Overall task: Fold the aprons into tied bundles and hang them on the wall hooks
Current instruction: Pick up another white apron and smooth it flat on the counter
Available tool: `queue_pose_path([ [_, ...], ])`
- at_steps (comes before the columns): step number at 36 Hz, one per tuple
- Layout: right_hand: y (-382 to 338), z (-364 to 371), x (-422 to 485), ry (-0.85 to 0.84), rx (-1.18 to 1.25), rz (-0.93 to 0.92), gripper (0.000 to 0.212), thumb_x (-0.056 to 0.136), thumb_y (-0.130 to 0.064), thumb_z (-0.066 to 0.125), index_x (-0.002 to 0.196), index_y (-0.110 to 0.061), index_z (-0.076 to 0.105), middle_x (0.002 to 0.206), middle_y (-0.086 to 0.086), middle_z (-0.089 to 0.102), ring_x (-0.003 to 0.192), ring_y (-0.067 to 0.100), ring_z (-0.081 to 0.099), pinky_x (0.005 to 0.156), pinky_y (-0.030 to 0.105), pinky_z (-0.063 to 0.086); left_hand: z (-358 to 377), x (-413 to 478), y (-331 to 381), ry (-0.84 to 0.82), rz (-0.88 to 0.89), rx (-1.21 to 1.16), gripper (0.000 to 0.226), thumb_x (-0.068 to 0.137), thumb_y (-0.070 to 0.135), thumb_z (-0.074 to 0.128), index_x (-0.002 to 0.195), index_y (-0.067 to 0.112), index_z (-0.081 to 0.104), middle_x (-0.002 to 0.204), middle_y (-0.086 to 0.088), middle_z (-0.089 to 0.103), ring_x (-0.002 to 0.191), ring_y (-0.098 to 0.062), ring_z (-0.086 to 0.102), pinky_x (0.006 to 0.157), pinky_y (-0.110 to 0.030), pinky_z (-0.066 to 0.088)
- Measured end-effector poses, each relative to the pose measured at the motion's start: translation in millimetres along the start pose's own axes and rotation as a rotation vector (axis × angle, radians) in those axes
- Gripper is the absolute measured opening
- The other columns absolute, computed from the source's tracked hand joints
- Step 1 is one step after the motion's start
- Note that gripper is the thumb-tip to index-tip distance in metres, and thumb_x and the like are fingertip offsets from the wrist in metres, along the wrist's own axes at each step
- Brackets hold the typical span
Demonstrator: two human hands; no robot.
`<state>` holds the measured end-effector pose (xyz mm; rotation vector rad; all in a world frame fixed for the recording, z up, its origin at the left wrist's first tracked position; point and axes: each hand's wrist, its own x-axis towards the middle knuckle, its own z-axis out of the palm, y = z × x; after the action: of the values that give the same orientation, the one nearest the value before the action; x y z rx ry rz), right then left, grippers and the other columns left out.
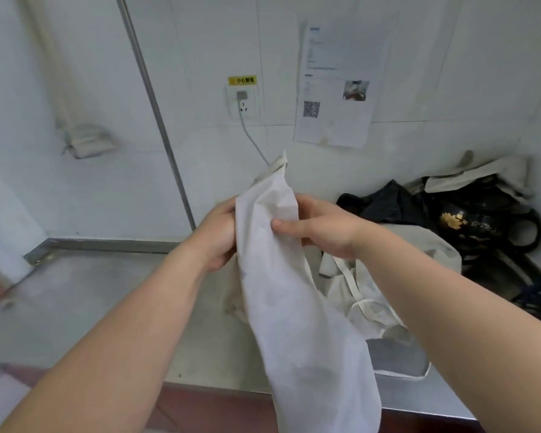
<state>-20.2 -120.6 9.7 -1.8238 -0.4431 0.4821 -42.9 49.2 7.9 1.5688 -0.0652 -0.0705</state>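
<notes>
Both hands, left hand (217,235) and right hand (322,228), gripping folded white apron (294,307) held above steel counter (91,301), more white aprons (369,295) heaped alongside, dark aprons (450,210) behind, white tiled wall (200,42), socket (243,103), paper notice (336,85)

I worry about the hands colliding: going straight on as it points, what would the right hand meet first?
Past the long white cloth apron it grips, the right hand would likely meet the left hand just behind the fabric; depth is unclear.
</notes>
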Motion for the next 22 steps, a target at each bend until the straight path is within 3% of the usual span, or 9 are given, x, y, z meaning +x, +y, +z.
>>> queue_pose_path([
  [1,-7,15,8,-0.018,-0.052,-0.009,0.039,0.078,-0.034,0.072,0.114,-0.023,0.060,0.103,-0.005,0.069,0.089,0.013,0.066,0.084,0.034,0.053,-17,-4,4,0.002,0.021,0.015,0.016,0.090,0.007,0.055,0.091,0.013,0.070,0.085,-0.002,0.073,0.079,-0.016,0.068,0.067,-0.028,0.054],
  [3,-11,21,9,0.068,-0.141,-0.033,0.012,0.088,-0.023,0.065,0.098,-0.017,0.064,0.077,-0.008,0.061,0.064,0.008,0.053,0.059,0.021,0.044,-24,-2,6,0.042,0.089,0.074,0.021,0.087,0.002,0.057,0.088,0.018,0.071,0.085,0.001,0.072,0.079,-0.014,0.066,0.069,-0.027,0.053],
  [5,-13,35,17,0.256,-0.250,-0.089,0.019,0.090,-0.020,0.060,0.092,-0.002,0.064,0.070,-0.003,0.051,0.063,0.011,0.045,0.051,0.019,0.034,-47,-2,5,0.174,0.154,0.171,0.031,0.085,-0.003,0.052,0.083,0.021,0.071,0.085,0.002,0.071,0.084,-0.016,0.065,0.074,-0.029,0.051],
  [7,-13,34,19,0.447,-0.337,-0.131,0.024,0.091,-0.019,0.056,0.085,0.005,0.059,0.071,0.004,0.048,0.068,0.015,0.043,0.050,0.021,0.032,-60,1,2,0.304,0.157,0.230,0.034,0.083,-0.004,0.045,0.076,0.021,0.066,0.075,0.003,0.066,0.078,-0.018,0.061,0.069,-0.029,0.047],
  [10,-13,36,26,0.629,-0.393,-0.126,0.032,0.092,-0.021,0.053,0.064,-0.009,0.043,0.061,0.000,0.042,0.068,0.021,0.042,0.056,0.030,0.029,-87,0,0,0.354,0.174,0.380,0.027,0.084,0.001,0.049,0.072,0.021,0.063,0.067,0.006,0.060,0.069,-0.013,0.055,0.058,-0.022,0.041],
  [14,-18,39,31,0.787,-0.566,-0.072,0.028,0.095,-0.029,0.045,0.073,-0.011,0.042,0.064,-0.001,0.043,0.073,0.027,0.046,0.059,0.032,0.031,-109,4,6,0.387,0.222,0.564,0.015,0.085,0.009,0.059,0.087,0.022,0.066,0.080,0.011,0.062,0.077,-0.010,0.056,0.062,-0.014,0.040],
  [18,-20,34,29,0.870,-0.575,-0.009,0.026,0.094,-0.032,0.044,0.075,-0.014,0.042,0.067,-0.002,0.044,0.076,0.029,0.048,0.055,0.031,0.028,-121,7,16,0.450,0.246,0.604,0.012,0.085,0.013,0.065,0.088,0.025,0.066,0.079,0.014,0.061,0.073,-0.003,0.054,0.061,-0.011,0.038],
  [22,-24,33,24,0.885,-0.554,0.036,0.037,0.092,-0.034,0.046,0.064,-0.016,0.032,0.063,0.000,0.041,0.067,0.026,0.042,0.050,0.031,0.025,-126,8,20,0.448,0.249,0.564,0.011,0.088,0.015,0.062,0.086,0.025,0.065,0.080,0.012,0.062,0.077,-0.009,0.056,0.063,-0.016,0.040],
])
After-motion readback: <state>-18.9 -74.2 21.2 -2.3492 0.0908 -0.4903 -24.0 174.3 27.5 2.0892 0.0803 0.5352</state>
